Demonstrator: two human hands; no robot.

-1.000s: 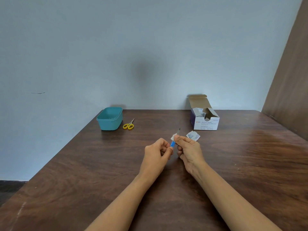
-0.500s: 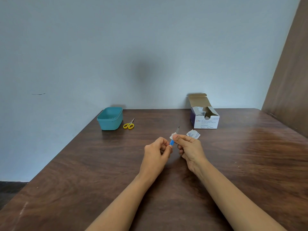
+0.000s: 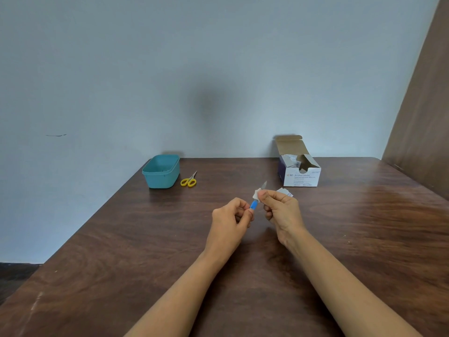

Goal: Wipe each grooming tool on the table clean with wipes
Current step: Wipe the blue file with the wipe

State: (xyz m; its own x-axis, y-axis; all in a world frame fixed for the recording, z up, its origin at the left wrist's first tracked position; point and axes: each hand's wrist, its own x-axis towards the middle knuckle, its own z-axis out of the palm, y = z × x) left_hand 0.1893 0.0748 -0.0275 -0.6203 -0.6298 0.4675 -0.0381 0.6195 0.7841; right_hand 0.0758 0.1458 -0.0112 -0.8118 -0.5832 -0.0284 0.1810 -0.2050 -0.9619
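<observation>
My left hand (image 3: 232, 216) pinches the blue handle of a small grooming tool (image 3: 254, 204), whose metal tip points up and away. A white wipe (image 3: 256, 193) is folded round the tool's shaft, and my right hand (image 3: 281, 210) pinches that wipe between thumb and fingers. Both hands hover just above the middle of the brown wooden table (image 3: 364, 239). Yellow-handled scissors (image 3: 189, 181) lie flat at the back left of the table.
A teal plastic tub (image 3: 161, 171) stands at the back left beside the scissors. An open box of alcohol swabs (image 3: 300, 170) sits at the back right. A torn swab packet (image 3: 285, 191) lies just behind my right hand. A wall borders the table's far edge.
My right hand with the wipe has slid slightly up along the tool's shaft toward the tip, showing more of the blue handle. My left hand has barely moved.
</observation>
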